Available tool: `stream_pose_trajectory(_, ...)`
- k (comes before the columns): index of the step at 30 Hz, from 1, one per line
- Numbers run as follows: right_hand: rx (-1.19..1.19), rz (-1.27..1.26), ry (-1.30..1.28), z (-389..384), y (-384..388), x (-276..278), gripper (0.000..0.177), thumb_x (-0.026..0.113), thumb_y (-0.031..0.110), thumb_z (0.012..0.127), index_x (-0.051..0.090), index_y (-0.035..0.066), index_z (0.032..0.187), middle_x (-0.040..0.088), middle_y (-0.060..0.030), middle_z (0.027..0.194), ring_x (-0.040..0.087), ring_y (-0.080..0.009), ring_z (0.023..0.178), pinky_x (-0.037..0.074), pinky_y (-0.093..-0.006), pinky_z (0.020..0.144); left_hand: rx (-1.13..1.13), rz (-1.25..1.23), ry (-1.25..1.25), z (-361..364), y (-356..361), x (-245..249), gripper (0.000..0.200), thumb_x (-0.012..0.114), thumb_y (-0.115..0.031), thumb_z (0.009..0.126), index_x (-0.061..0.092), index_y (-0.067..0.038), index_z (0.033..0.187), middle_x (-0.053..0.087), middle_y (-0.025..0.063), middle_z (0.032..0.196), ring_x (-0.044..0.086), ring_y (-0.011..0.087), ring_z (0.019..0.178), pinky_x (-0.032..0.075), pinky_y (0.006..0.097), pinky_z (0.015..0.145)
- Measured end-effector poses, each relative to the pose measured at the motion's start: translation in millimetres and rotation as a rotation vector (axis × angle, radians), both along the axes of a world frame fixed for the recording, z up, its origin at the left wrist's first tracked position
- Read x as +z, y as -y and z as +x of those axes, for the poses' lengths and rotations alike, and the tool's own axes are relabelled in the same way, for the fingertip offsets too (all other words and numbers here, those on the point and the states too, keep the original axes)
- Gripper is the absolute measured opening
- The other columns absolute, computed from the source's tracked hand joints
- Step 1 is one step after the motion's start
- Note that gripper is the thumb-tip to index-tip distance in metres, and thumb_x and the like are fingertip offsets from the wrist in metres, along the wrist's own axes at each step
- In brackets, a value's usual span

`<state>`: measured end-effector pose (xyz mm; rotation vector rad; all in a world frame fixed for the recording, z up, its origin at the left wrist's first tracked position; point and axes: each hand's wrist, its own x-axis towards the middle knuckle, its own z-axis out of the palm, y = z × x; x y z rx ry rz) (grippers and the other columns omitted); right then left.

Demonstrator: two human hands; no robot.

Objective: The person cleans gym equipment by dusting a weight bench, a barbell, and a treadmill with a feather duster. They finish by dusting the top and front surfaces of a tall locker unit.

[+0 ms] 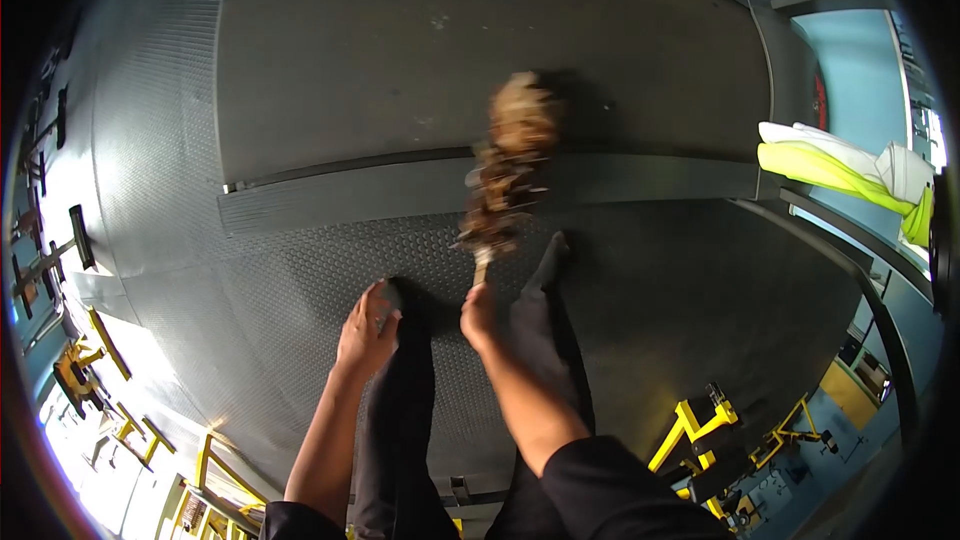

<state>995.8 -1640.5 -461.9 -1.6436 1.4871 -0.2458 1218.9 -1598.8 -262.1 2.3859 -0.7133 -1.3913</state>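
Observation:
A feather duster (510,175) with brown and tan feathers stretches over the side rail (400,190) and the belt of a treadmill (380,70). Its feathers are smeared by motion. My right hand (478,316) is closed around the short, pale handle at the near end. My left hand (368,332) is beside my left leg, near the knee, with its fingers loosely apart and no object visible in it. Part of that hand's inner side is hidden.
Dark textured matting (330,250) covers the floor around my legs. A yellow-green towel (850,175) and a white towel (905,175) hang at the right, by a curved dark handrail (880,310). Yellow-framed gym machines (690,430) stand at lower right and lower left.

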Motion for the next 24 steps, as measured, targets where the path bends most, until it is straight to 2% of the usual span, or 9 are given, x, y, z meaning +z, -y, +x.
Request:
stream_pose_trajectory(2,0.007,0.396,-0.111,60,-48,42,0.033,0.037,0.028,0.103,0.054,0.001,0.097,0.061,-0.0255,0.092,0.06,-0.0454,0.087,0.048,-0.0499,0.076,0.006,-0.005,0.018,6,-19,10,0.058,0.062,-0.021,0.094,0.037,-0.01,0.145,0.064,0.0163,0.118,0.066,0.0316,0.102,0.053,0.0437,0.089)
stream_pose_trajectory(3,0.047,0.386,-0.031,82,-60,61,0.039,0.033,0.034,0.105,0.054,0.001,0.102,0.063,-0.0288,0.097,0.06,-0.0494,0.093,0.047,-0.0543,0.08,0.04,-0.007,0.013,9,-29,13,0.058,0.062,-0.02,0.094,0.037,-0.011,0.146,0.064,0.0163,0.118,0.066,0.0314,0.102,0.053,0.0437,0.088)
stream_pose_trajectory(8,0.219,0.438,-0.133,118,-48,135,0.032,0.035,0.03,0.104,0.054,0.004,0.104,0.064,-0.0268,0.101,0.061,-0.0486,0.095,0.048,-0.0546,0.08,0.222,-0.057,0.044,29,-73,29,0.06,0.061,-0.019,0.095,0.035,-0.011,0.147,0.063,0.0176,0.119,0.066,0.0322,0.102,0.054,0.0443,0.087)
stream_pose_trajectory(10,0.207,0.127,-0.121,85,-48,116,0.03,0.036,0.028,0.104,0.056,0.005,0.1,0.064,-0.0184,0.092,0.064,-0.0384,0.084,0.051,-0.0463,0.076,0.287,-0.074,0.041,40,-79,40,0.059,0.061,-0.02,0.095,0.034,-0.011,0.148,0.063,0.0189,0.12,0.066,0.0331,0.104,0.054,0.0454,0.087)
stream_pose_trajectory(12,-0.013,-0.039,0.073,52,-27,99,0.029,0.036,0.026,0.105,0.053,0.007,0.091,0.051,-0.0031,0.08,0.05,-0.0155,0.068,0.045,-0.0314,0.066,0.338,-0.126,0.031,47,-89,35,0.058,0.058,-0.017,0.097,0.033,-0.011,0.149,0.062,0.02,0.12,0.066,0.0318,0.103,0.054,0.0462,0.087)
stream_pose_trajectory(16,-0.392,0.204,-0.037,-3,15,62,0.025,0.034,0.022,0.103,0.05,0.005,0.096,0.048,-0.0071,0.081,0.049,-0.0194,0.07,0.044,-0.0359,0.071,0.416,-0.173,0.014,51,-109,22,0.06,0.056,-0.013,0.098,0.029,-0.012,0.151,0.062,0.0204,0.12,0.065,0.0316,0.106,0.054,0.0451,0.09)
stream_pose_trajectory(18,-0.208,0.334,-0.243,-40,-13,4,0.029,0.033,0.026,0.105,0.05,0.002,0.1,0.055,-0.0131,0.086,0.057,-0.0268,0.078,0.046,-0.0404,0.076,0.439,-0.2,-0.02,50,-125,10,0.062,0.056,-0.011,0.098,0.027,-0.013,0.152,0.061,0.0212,0.121,0.065,0.0311,0.108,0.054,0.0444,0.091)
stream_pose_trajectory(20,-0.002,-0.058,-0.367,9,-64,13,0.033,0.034,0.029,0.105,0.05,0.0,0.104,0.062,-0.0237,0.1,0.063,-0.0401,0.093,0.048,-0.0471,0.081,0.45,-0.158,-0.011,51,-135,5,0.062,0.056,-0.009,0.097,0.027,-0.013,0.153,0.061,0.0217,0.123,0.066,0.0309,0.107,0.054,0.0445,0.092)
stream_pose_trajectory(24,0.396,0.322,-0.351,111,-150,49,0.031,0.04,0.032,0.102,0.051,0.005,0.111,0.065,-0.0313,0.091,0.063,-0.0527,0.087,0.049,-0.0597,0.072,0.518,-0.152,-0.009,54,-168,-2,0.064,0.059,-0.012,0.095,0.029,-0.009,0.152,0.063,0.0215,0.121,0.068,0.0323,0.104,0.053,0.0425,0.089)
